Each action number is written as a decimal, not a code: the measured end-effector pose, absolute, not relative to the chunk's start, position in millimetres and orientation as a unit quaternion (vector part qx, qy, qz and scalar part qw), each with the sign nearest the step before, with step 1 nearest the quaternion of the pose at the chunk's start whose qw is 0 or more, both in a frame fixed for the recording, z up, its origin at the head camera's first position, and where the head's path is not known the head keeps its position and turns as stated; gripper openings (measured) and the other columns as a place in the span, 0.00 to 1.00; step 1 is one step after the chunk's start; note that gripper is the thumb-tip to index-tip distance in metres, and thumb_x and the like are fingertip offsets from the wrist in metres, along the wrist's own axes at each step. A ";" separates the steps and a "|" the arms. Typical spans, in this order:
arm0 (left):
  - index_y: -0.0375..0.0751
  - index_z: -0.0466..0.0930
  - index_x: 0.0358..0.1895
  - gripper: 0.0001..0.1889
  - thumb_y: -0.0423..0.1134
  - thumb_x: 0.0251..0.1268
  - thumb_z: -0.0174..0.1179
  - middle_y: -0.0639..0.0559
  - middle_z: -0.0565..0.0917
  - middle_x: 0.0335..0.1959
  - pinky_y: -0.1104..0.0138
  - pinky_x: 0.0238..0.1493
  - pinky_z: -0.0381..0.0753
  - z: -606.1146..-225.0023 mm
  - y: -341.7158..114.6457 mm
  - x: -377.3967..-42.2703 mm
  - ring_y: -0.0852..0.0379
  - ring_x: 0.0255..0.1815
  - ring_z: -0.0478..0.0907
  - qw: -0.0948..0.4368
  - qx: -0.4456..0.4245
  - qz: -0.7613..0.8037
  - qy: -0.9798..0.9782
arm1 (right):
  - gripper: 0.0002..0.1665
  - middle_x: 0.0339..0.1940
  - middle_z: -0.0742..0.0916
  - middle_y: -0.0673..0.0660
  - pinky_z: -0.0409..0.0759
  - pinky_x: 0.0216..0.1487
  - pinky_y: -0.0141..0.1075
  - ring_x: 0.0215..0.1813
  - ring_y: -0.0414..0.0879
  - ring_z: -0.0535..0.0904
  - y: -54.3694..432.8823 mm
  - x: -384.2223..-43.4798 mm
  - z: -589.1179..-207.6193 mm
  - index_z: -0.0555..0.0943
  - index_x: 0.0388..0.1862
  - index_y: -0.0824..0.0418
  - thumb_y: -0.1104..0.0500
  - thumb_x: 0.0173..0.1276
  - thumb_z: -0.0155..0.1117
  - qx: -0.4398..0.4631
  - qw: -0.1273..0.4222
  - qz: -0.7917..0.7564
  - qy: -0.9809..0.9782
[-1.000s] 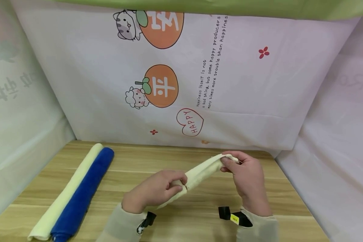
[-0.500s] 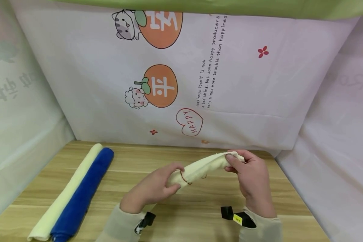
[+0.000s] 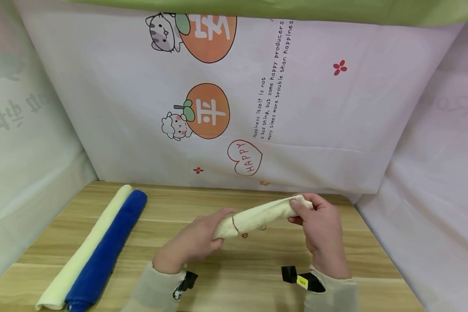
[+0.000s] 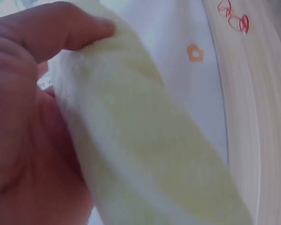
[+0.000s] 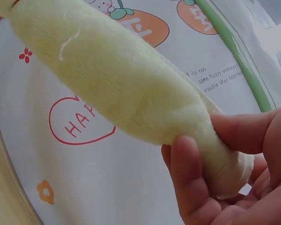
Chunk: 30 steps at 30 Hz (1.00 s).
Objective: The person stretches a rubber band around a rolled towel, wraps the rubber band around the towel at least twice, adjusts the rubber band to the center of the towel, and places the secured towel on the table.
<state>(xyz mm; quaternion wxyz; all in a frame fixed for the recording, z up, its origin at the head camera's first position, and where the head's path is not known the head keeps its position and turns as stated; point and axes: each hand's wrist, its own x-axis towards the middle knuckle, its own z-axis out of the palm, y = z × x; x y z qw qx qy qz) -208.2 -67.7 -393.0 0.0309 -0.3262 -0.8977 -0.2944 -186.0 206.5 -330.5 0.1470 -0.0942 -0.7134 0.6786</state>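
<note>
A cream rolled cloth (image 3: 267, 216), fuzzy like a towel, is held above the table between both hands, its right end higher. My left hand (image 3: 195, 238) grips the left end, thumb and fingers on opposite sides, as the left wrist view also shows. Just right of those fingers, a thin reddish-brown rubber band (image 3: 235, 224) crosses the roll; its far side is hidden. My right hand (image 3: 323, 232) pinches the right end, and in the right wrist view its fingers (image 5: 187, 164) curl around that tip.
Two long rolls, one cream (image 3: 87, 247) and one blue (image 3: 107, 251), lie side by side on the left of the wooden table (image 3: 253, 281). Loose rubber bands (image 3: 245, 235) lie on the table behind the held cloth. White printed sheets (image 3: 304, 108) wall the back and sides.
The left fingers have slid left off the rubber band, which now shows across the roll. The roll has become less steep, and the right hand has moved slightly right and up.
</note>
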 end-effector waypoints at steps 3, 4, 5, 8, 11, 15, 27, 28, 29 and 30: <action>0.59 0.59 0.74 0.41 0.30 0.59 0.66 0.51 0.79 0.57 0.57 0.46 0.78 -393.2 -78.8 -211.3 0.56 0.44 0.77 0.002 -0.306 -0.300 -0.904 | 0.15 0.51 0.76 0.62 0.84 0.37 0.38 0.43 0.50 0.80 209.4 -187.4 -331.6 0.80 0.52 0.73 0.65 0.69 0.66 -0.106 0.155 0.679 -0.709; 0.60 0.59 0.74 0.41 0.30 0.58 0.65 0.50 0.79 0.57 0.56 0.41 0.80 -392.6 -83.6 -211.8 0.55 0.41 0.79 -0.015 -0.294 -0.312 -0.903 | 0.15 0.51 0.76 0.61 0.84 0.37 0.38 0.44 0.51 0.79 210.6 -188.0 -331.7 0.80 0.52 0.72 0.66 0.70 0.65 -0.110 0.161 0.682 -0.705; 0.58 0.60 0.74 0.41 0.29 0.58 0.65 0.49 0.79 0.56 0.57 0.40 0.80 -392.2 -88.6 -212.6 0.55 0.40 0.78 -0.024 -0.285 -0.314 -0.906 | 0.14 0.52 0.75 0.60 0.84 0.37 0.38 0.45 0.51 0.78 211.9 -188.7 -331.9 0.79 0.52 0.72 0.66 0.70 0.65 -0.113 0.169 0.687 -0.698; 0.55 0.62 0.73 0.41 0.28 0.55 0.63 0.47 0.79 0.52 0.59 0.31 0.79 -388.9 -103.6 -213.8 0.55 0.34 0.77 -0.052 -0.254 -0.336 -0.905 | 0.11 0.53 0.74 0.58 0.84 0.38 0.38 0.46 0.51 0.78 215.1 -190.5 -332.4 0.80 0.50 0.70 0.69 0.70 0.64 -0.120 0.186 0.704 -0.675; 0.52 0.63 0.72 0.39 0.27 0.53 0.61 0.46 0.79 0.48 0.60 0.25 0.76 -384.2 -117.1 -213.7 0.55 0.27 0.76 -0.074 -0.232 -0.360 -0.900 | 0.09 0.53 0.73 0.57 0.84 0.38 0.38 0.45 0.50 0.78 217.2 -191.8 -333.5 0.80 0.49 0.68 0.71 0.70 0.62 -0.124 0.198 0.716 -0.658; 0.51 0.69 0.68 0.35 0.28 0.53 0.58 0.48 0.78 0.48 0.60 0.23 0.73 -378.0 -134.2 -214.0 0.54 0.22 0.73 -0.077 -0.209 -0.388 -0.894 | 0.10 0.52 0.74 0.58 0.84 0.39 0.38 0.46 0.51 0.79 219.8 -192.8 -335.5 0.80 0.50 0.68 0.71 0.71 0.60 -0.133 0.211 0.727 -0.640; 0.29 0.74 0.61 0.19 0.37 0.74 0.58 0.39 0.68 0.38 0.55 0.39 0.84 -378.6 -159.3 -222.1 0.45 0.34 0.80 0.004 -0.154 -0.712 -0.686 | 0.04 0.47 0.77 0.59 0.84 0.41 0.39 0.37 0.47 0.83 232.2 -193.1 -337.5 0.83 0.36 0.64 0.70 0.70 0.62 -0.095 0.185 0.812 -0.546; 0.30 0.74 0.61 0.19 0.38 0.75 0.58 0.40 0.68 0.38 0.56 0.39 0.84 -379.1 -159.3 -223.0 0.46 0.34 0.81 0.005 -0.143 -0.723 -0.676 | 0.04 0.48 0.77 0.59 0.84 0.42 0.39 0.37 0.47 0.83 232.6 -193.0 -337.6 0.83 0.35 0.64 0.69 0.70 0.63 -0.094 0.183 0.814 -0.544; 0.30 0.75 0.61 0.19 0.39 0.74 0.59 0.40 0.70 0.39 0.57 0.40 0.84 -379.7 -159.3 -224.0 0.47 0.34 0.81 0.006 -0.132 -0.734 -0.666 | 0.05 0.49 0.76 0.60 0.84 0.42 0.39 0.37 0.47 0.84 232.7 -193.1 -337.8 0.83 0.33 0.63 0.69 0.70 0.64 -0.092 0.182 0.814 -0.543; 0.31 0.75 0.60 0.18 0.39 0.74 0.59 0.41 0.72 0.40 0.58 0.40 0.84 -380.2 -159.4 -224.9 0.48 0.35 0.81 0.006 -0.121 -0.744 -0.657 | 0.05 0.50 0.75 0.60 0.84 0.42 0.38 0.37 0.47 0.83 232.7 -193.2 -338.0 0.83 0.32 0.63 0.69 0.69 0.65 -0.094 0.183 0.813 -0.544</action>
